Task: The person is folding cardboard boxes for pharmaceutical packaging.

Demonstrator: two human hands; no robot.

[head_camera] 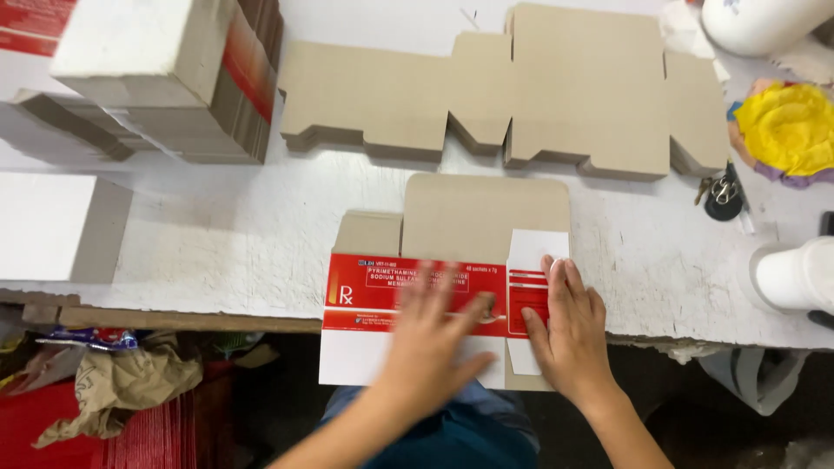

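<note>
Looking down from my head camera, I have a flat red-and-white printed cardboard carton blank [434,300] lying across the near edge of the white, scuffed worktable [217,234], with its lower white panel hanging out over the edge toward my lap. My left hand [432,343] lies open and flat on the red band, fingers spread and a little blurred, so I judge it is sliding across to press the panel down. My right hand [569,326] is open too, palm down, fingertips resting on the small white side flap at the carton's right end. Neither hand grips anything; both only press. I take this to be the folding and creasing step on one carton. The next move, as I judge it, calls for keeping the blank pinned with one hand while the other turns the flap along its score line, square and not skewed. Beyond the carton lies a stack of plain brown die-cut cardboard blanks [521,87], well apart from my hands, and a pile of folded cartons [182,78] at far left. A yellow crumpled cloth [786,126] sits at right.
</note>
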